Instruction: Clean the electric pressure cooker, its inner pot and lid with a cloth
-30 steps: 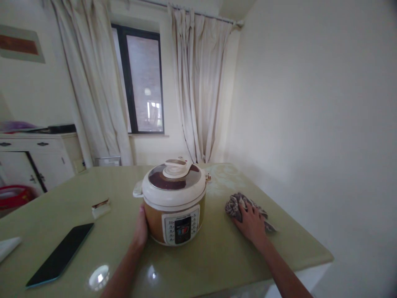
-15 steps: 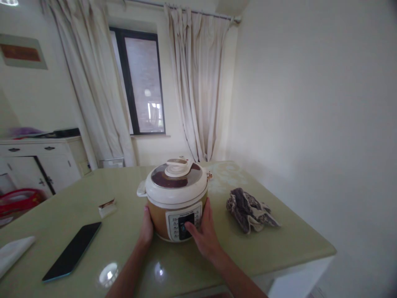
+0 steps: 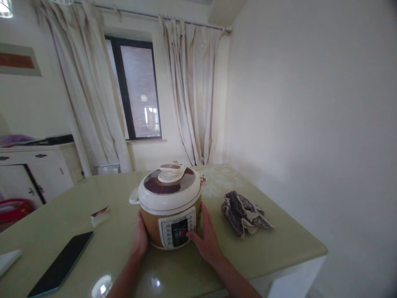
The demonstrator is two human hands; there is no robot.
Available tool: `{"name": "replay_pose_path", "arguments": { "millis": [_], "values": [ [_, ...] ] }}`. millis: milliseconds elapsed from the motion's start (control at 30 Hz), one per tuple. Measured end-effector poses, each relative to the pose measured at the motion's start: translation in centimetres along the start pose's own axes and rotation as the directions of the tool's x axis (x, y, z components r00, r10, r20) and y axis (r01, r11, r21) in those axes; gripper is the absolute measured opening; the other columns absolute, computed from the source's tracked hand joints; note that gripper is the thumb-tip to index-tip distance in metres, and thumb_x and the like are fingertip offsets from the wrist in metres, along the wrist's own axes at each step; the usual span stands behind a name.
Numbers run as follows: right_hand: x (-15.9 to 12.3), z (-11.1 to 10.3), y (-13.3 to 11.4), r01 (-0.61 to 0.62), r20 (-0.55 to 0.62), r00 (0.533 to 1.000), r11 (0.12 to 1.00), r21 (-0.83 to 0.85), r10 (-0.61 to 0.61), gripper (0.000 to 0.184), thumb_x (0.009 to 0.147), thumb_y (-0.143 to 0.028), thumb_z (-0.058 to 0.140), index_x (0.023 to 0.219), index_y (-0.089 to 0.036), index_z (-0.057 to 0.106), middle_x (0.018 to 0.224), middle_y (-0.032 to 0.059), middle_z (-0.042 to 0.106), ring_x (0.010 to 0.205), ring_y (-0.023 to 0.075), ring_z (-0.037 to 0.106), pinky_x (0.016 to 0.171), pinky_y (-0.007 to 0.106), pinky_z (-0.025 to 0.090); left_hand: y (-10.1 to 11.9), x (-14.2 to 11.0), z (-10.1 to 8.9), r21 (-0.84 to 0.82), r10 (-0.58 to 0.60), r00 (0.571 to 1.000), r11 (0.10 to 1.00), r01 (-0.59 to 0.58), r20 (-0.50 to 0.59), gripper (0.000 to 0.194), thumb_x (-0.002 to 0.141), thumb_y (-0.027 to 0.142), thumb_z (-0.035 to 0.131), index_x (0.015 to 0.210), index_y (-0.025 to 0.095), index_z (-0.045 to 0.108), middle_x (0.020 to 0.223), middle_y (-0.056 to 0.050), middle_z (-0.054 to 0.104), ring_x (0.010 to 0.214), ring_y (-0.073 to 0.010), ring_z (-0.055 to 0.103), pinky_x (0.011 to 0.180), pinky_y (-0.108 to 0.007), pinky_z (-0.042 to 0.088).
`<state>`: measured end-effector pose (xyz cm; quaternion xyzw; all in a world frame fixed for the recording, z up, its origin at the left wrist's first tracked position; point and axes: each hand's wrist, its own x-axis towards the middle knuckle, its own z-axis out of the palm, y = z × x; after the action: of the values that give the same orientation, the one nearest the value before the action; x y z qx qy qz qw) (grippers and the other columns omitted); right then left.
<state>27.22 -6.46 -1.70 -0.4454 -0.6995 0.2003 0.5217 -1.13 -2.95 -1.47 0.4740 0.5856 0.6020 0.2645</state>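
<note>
An electric pressure cooker with a white lid, brown-gold body and front control panel stands on the green tabletop. Against its left side rests my left hand, the fingers running back along the body and partly hidden. My right hand grips the right side, fingers along the body and thumb at the right edge of the dark display. Red and blue marks glow on that display. To the right of the cooker lies a crumpled dark patterned cloth.
A black phone-like slab lies at the left, with a small white packet behind it. Something white sits at the left edge. A wall runs along the right, and a white cabinet stands at far left.
The view has shifted, so the whole scene sits slightly lower and further left. Both hands stay at the cooker's sides. Red now shows on the display.
</note>
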Motion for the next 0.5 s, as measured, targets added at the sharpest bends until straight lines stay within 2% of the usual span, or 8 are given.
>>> {"name": "replay_pose_path", "arguments": {
  "millis": [133, 300, 500],
  "values": [
    [-0.3, -0.3, 0.3, -0.031, -0.012, 0.999, 0.999, 0.029, 0.031, 0.098, 0.091, -0.053, 0.074, 0.170, -0.026, 0.023, 0.172, 0.0132, 0.032, 0.159, 0.0340, 0.031, 0.129, 0.057, 0.029, 0.7, -1.8, -0.5, -0.048, 0.157, 0.988, 0.986, -0.157, -0.011, 0.089, 0.096, 0.078, 0.035, 0.167, 0.025, 0.028, 0.171, -0.007, 0.038, 0.160, -0.0316, 0.030, 0.133, -0.043, 0.024],
    [-0.7, -0.5, 0.3, -0.075, -0.002, 0.997, 0.997, 0.033, 0.075, 0.092, 0.093, -0.053, 0.072, 0.169, -0.028, 0.027, 0.171, 0.0112, 0.035, 0.158, 0.0327, 0.033, 0.128, 0.056, 0.031, 1.1, -2.9, -0.8, -0.084, 0.136, 0.990, 0.987, -0.133, 0.033, 0.101, 0.087, 0.080, 0.052, 0.169, 0.030, 0.021, 0.173, -0.006, 0.033, 0.161, -0.0330, 0.026, 0.134, -0.045, 0.020],
    [-0.6, -0.5, 0.2, -0.089, -0.002, 0.996, 0.994, 0.070, 0.089, 0.093, 0.091, -0.057, 0.074, 0.168, -0.027, 0.029, 0.170, 0.0114, 0.038, 0.156, 0.0321, 0.036, 0.128, 0.054, 0.033, 0.4, -2.8, -0.8, -0.094, 0.163, 0.984, 0.983, -0.156, 0.074, 0.126, 0.070, 0.081, 0.073, 0.170, 0.031, 0.014, 0.178, -0.008, 0.021, 0.160, -0.0394, 0.025, 0.130, -0.048, 0.031]
  ]
}}
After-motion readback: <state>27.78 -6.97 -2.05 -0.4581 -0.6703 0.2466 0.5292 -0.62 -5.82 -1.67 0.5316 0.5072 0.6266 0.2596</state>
